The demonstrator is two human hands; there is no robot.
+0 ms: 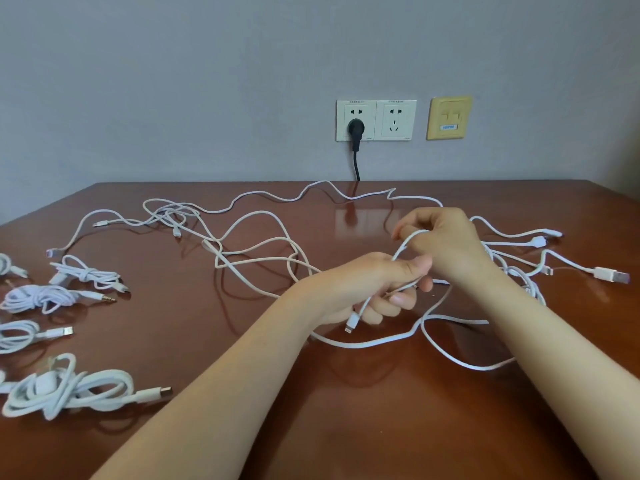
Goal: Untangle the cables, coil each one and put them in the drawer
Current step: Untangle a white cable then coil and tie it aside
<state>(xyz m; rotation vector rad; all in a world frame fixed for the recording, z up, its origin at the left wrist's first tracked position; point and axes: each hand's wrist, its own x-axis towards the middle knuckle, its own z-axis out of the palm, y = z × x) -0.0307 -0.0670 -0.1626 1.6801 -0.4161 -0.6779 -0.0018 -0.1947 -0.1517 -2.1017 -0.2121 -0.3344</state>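
Left grip [377,289], right grip [441,242] pinch one cable [401,245] — seemingly touching.

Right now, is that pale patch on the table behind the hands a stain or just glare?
Head view: glare, the white sockets mirrored in the glossy table; head view also shows soft shadows under the loose cables.

Glossy reddish-brown table [363,431], and loose white cables [258,242] sprawl in a tangle across its middle and right side. Down the left edge, coiled white bundles [65,389] lie one after another.
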